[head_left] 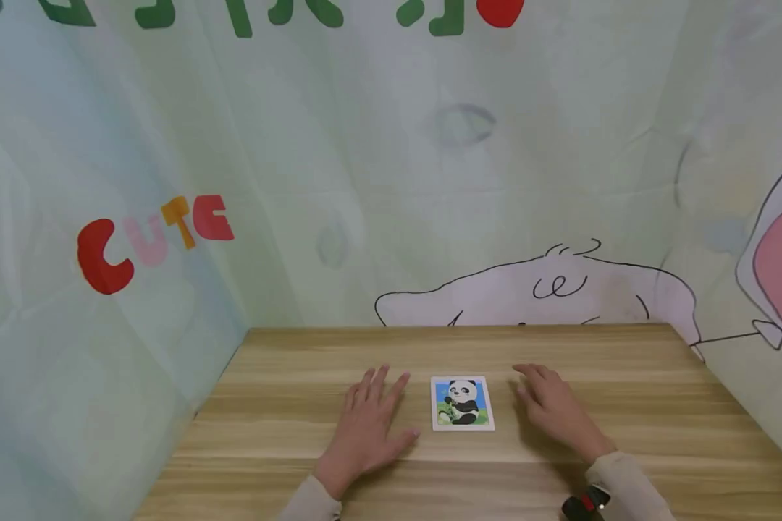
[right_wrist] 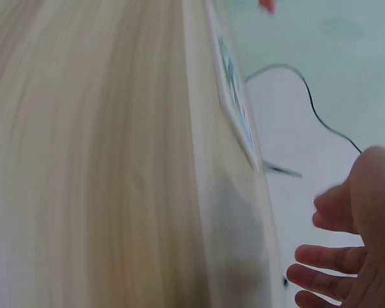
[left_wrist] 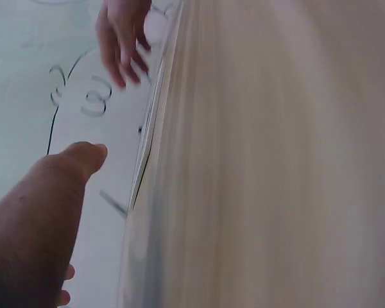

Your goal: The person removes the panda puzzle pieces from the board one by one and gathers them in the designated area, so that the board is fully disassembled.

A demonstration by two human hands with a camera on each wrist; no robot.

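A small white-bordered panda picture (head_left: 463,403) lies flat on the wooden table, between the two hands. To its left is my left hand (head_left: 368,427), fingers spread and thumb pointing toward the picture without touching it. My right hand (head_left: 557,409) is on the other side, above the table with its fingers relaxed and a shadow beneath it. Neither hand holds anything. In the right wrist view the picture (right_wrist: 234,90) shows at a steep slant, and the right hand (right_wrist: 353,237) has its fingers apart. The left wrist view shows mostly the left thumb (left_wrist: 58,186).
The wooden table (head_left: 287,362) ends at a cloth backdrop (head_left: 365,181) printed with cartoon drawings and coloured letters. A second backdrop side (head_left: 72,362) runs along the table's left edge. A dark band with a red part (head_left: 586,503) is at the right wrist.
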